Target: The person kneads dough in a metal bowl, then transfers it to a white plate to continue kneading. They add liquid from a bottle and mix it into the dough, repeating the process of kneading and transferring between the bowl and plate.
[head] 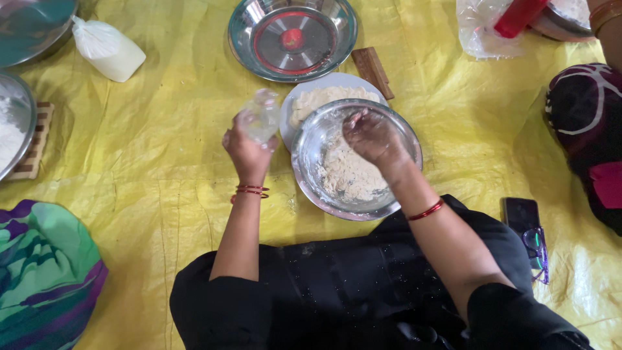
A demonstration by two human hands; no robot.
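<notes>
Nearest the camera, a phone (521, 215) and a pair of glasses (536, 249) lie on the yellow sheet (162, 168) just to the right of the person's lap, apart from the flour. Directly in front of the lap sits a steel bowl (311, 152) holding pale crumbly dough (346, 175), tipped slightly so the mix gathers on the near side. The right hand (372, 136) reaches down into it from above, wrist bent, fingers curled into the dough and dusted with it, so it is closed loosely on the mix. The left hand (246, 146) is raised just beside the bowl's left rim, forearm upright, gripping a small clear cup (262, 116) tilted toward the bowl. Behind the bowl, partly under its rim, a white plate (311, 97) carries more flour. Farther off stand an empty steel dish (291, 39), a wooden block (372, 71), and a white bag (107, 48).
</notes>
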